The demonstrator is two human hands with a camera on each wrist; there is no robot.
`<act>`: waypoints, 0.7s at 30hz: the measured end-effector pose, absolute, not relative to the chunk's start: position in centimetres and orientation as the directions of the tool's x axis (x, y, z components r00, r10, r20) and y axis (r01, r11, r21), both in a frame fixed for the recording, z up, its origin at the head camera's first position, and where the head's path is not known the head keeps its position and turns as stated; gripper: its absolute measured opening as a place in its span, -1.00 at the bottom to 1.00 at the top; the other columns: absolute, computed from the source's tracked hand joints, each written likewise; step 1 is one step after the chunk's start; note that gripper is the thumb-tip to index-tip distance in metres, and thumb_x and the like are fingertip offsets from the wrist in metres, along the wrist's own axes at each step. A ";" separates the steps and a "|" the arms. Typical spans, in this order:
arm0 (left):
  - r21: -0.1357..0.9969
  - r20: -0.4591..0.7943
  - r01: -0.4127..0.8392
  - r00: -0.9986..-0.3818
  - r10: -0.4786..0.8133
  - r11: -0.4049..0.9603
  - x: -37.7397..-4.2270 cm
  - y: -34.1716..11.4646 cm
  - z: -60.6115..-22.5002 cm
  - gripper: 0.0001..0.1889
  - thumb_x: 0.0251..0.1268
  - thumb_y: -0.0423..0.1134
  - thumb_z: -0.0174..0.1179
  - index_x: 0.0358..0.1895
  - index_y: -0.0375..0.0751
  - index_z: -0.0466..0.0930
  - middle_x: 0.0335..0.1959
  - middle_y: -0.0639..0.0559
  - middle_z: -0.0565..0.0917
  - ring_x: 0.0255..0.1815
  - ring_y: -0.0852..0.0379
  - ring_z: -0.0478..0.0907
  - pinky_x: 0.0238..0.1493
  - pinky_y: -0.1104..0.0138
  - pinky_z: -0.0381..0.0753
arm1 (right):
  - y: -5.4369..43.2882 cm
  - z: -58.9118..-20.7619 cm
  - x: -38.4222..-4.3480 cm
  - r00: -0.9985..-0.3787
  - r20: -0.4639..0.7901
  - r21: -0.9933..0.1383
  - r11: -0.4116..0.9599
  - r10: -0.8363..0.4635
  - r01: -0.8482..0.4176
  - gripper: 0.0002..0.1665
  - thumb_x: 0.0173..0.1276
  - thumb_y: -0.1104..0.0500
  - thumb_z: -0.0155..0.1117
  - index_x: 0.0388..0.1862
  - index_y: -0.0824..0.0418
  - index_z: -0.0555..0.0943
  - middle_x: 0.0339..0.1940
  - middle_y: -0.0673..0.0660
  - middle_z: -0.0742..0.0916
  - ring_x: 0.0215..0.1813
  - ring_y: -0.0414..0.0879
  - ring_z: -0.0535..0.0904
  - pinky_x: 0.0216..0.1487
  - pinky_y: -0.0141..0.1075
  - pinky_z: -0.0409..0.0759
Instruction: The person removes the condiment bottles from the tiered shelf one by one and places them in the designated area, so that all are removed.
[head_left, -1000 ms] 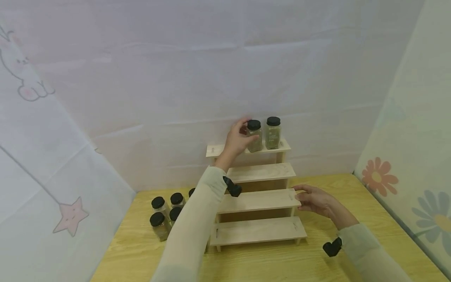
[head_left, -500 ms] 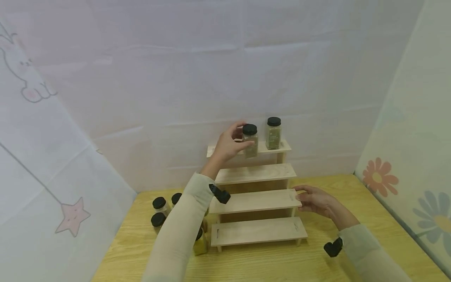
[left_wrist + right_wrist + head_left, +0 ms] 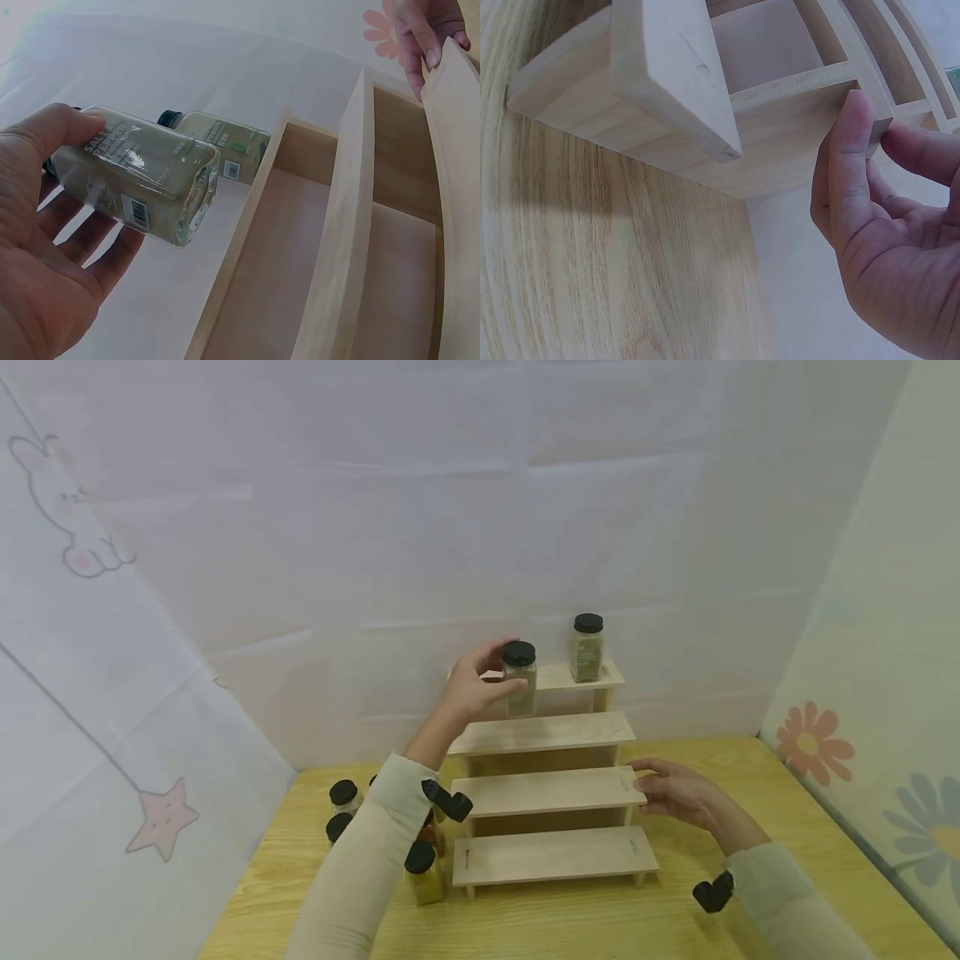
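My left hand (image 3: 471,692) grips a glass spice jar (image 3: 521,700) with a black lid, held in front of the upper tiers of a stepped wooden spice rack (image 3: 551,858). In the left wrist view the held jar (image 3: 135,176) lies tilted between thumb and fingers, its pale label lettering and barcode showing. A similar jar (image 3: 587,656) with greenish contents stands at the right end of the top tier. My right hand (image 3: 678,793) pinches the right end of the second tier from the bottom; close up, thumb and fingers clasp the board's corner (image 3: 881,135).
Several black-lidded jars stand on the wooden table left of the rack, partly behind my left sleeve. One with yellow contents (image 3: 427,887) is near the rack's lower left corner. A white cloth wall (image 3: 337,527) rises behind the rack.
My left hand has lifted the jar off the top tier beside the other jar and brought it left, down and nearer. The right hand keeps its hold on the rack.
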State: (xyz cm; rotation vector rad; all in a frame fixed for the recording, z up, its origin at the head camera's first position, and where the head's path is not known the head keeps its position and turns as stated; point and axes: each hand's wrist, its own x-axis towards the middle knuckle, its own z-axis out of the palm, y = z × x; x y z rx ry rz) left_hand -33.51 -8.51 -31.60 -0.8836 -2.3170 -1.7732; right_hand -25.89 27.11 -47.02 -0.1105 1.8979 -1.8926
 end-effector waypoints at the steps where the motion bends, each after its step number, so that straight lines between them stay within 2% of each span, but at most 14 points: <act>1: 0.855 0.409 0.495 -0.826 0.389 0.153 -33.3 -8.7 -31.7 -0.29 0.18 -0.32 0.49 0.43 -0.11 0.46 0.12 -0.07 0.68 0.06 -0.02 0.56 0.19 0.10 0.60 | 27.1 -47.1 -25.9 -0.892 -0.257 -0.965 0.050 -0.371 0.257 -0.14 0.55 0.23 0.17 0.60 0.43 -0.05 -0.14 0.09 0.62 -0.22 -0.14 0.63 -0.06 -0.21 0.72; 7: 0.853 0.419 0.506 -0.810 0.411 0.127 -31.9 -10.0 -32.1 -0.30 0.17 -0.35 0.48 0.41 -0.06 0.47 0.05 -0.08 0.69 0.03 0.00 0.58 0.18 0.09 0.61 | 27.1 -47.2 -26.1 -0.891 -0.260 -0.965 0.059 -0.373 0.256 -0.13 0.56 0.21 0.17 0.61 0.42 -0.07 -0.14 0.09 0.60 -0.22 -0.15 0.63 -0.03 -0.19 0.71; 13: 0.854 0.402 0.500 -0.808 0.431 0.140 -30.6 -11.5 -32.5 -0.30 0.19 -0.32 0.48 0.42 0.01 0.46 0.07 -0.07 0.66 0.07 -0.02 0.61 0.18 0.08 0.61 | 27.2 -47.0 -26.3 -0.891 -0.260 -0.965 0.071 -0.373 0.252 -0.12 0.56 0.20 0.17 0.61 0.41 -0.07 -0.16 0.08 0.57 -0.23 -0.16 0.61 -0.03 -0.21 0.71; 21: 0.846 0.391 0.502 -0.813 0.431 0.178 -29.6 -13.5 -33.4 -0.30 0.18 -0.35 0.48 0.42 -0.06 0.45 0.06 -0.11 0.64 0.05 -0.06 0.59 0.17 0.06 0.61 | 27.3 -46.9 -26.4 -0.893 -0.261 -0.965 0.068 -0.366 0.255 -0.12 0.55 0.21 0.19 0.61 0.41 -0.05 -0.23 0.07 0.49 -0.29 -0.19 0.55 -0.06 -0.25 0.71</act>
